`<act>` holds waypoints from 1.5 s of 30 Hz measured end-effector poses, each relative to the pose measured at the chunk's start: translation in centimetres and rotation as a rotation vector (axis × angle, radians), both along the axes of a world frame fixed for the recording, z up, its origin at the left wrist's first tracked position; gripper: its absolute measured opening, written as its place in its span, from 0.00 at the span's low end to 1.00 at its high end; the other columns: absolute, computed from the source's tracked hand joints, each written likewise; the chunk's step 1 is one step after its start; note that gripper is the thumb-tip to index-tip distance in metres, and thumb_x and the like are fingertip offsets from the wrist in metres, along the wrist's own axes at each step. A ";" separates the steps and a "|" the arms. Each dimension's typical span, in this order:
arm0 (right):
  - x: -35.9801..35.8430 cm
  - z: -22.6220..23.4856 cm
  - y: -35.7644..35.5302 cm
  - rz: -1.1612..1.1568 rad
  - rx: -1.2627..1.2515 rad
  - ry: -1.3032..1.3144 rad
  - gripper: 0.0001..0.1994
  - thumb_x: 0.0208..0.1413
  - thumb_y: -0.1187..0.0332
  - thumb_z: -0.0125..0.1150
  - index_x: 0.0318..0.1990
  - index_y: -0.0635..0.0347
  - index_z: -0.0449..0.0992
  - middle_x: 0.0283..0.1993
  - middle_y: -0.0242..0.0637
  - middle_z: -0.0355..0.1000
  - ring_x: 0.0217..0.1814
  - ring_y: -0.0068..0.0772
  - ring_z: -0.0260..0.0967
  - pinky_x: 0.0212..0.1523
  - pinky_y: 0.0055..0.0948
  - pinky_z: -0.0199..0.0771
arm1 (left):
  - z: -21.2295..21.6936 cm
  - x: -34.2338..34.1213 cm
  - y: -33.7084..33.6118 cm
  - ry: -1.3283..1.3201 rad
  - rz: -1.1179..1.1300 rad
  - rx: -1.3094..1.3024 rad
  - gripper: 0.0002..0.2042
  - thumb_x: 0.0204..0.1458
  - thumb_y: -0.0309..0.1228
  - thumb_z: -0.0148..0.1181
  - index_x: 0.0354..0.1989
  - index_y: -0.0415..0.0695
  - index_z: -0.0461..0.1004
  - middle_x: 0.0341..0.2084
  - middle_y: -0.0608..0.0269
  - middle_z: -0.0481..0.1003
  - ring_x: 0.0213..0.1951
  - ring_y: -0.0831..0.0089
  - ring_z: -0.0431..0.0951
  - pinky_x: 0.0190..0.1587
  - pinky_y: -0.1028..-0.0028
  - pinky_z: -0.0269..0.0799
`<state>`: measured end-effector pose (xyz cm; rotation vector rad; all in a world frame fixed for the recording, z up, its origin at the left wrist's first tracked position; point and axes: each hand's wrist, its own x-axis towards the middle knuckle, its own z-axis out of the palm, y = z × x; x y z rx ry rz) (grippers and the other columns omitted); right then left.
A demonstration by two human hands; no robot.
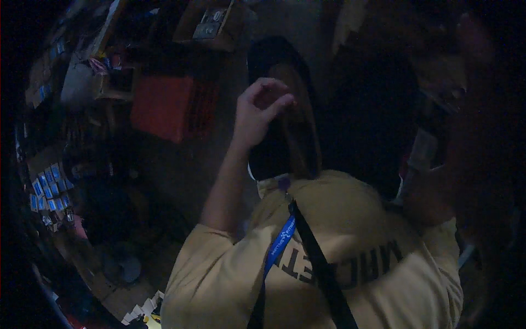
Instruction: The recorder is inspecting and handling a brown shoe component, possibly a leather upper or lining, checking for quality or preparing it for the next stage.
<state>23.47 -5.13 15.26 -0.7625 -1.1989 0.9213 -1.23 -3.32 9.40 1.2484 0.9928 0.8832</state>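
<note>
The light is very dim. My left hand is raised in front of my body, its fingers curled and its thumb close to the forefinger. Whatever lies between the fingertips, if anything, is too small and dark to make out. Right behind that hand is a long, dark, rounded thing with a brown strip along it; its kind does not show. My right arm goes up along the right side into deep shadow. A faint reddish shape near the upper right edge seems to be my right hand, its fingers unreadable.
A red plastic crate stands on the floor to the left. Beyond it is an open cardboard box with a greyish thing inside. Small blue-and-white packages lie at the far left. A blue and black lanyard hangs over my tan shirt.
</note>
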 end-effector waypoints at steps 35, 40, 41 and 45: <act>-0.1 -0.2 -1.4 0.078 -0.288 0.106 0.30 0.61 0.65 0.66 0.69 0.63 0.65 0.61 0.43 0.74 0.63 0.33 0.71 0.64 0.36 0.70 | 3.6 -1.1 -3.8 -0.058 -0.032 -0.166 0.15 0.52 0.17 0.72 0.45 0.39 0.75 0.42 0.64 0.78 0.47 0.74 0.81 0.52 0.69 0.81; 1.2 0.8 0.6 0.030 -0.198 0.069 0.31 0.61 0.64 0.67 0.69 0.63 0.65 0.61 0.43 0.74 0.63 0.32 0.71 0.64 0.36 0.70 | 2.8 -0.8 -4.7 -0.084 -0.010 -0.245 0.14 0.52 0.18 0.72 0.44 0.40 0.75 0.42 0.65 0.78 0.48 0.74 0.81 0.53 0.69 0.80; 1.2 0.9 0.8 0.033 -0.184 0.072 0.31 0.61 0.64 0.67 0.70 0.63 0.65 0.61 0.43 0.74 0.63 0.32 0.71 0.64 0.36 0.70 | 2.3 -1.2 -4.2 -0.081 -0.007 -0.230 0.14 0.52 0.18 0.72 0.44 0.40 0.75 0.42 0.65 0.78 0.48 0.74 0.81 0.53 0.69 0.80; 1.6 2.9 -1.2 0.059 -0.251 0.083 0.32 0.61 0.63 0.68 0.70 0.63 0.65 0.61 0.43 0.74 0.63 0.32 0.71 0.64 0.36 0.70 | 3.0 -1.1 -4.4 -0.071 0.042 -0.296 0.13 0.53 0.19 0.71 0.45 0.40 0.75 0.41 0.65 0.78 0.46 0.73 0.82 0.53 0.69 0.80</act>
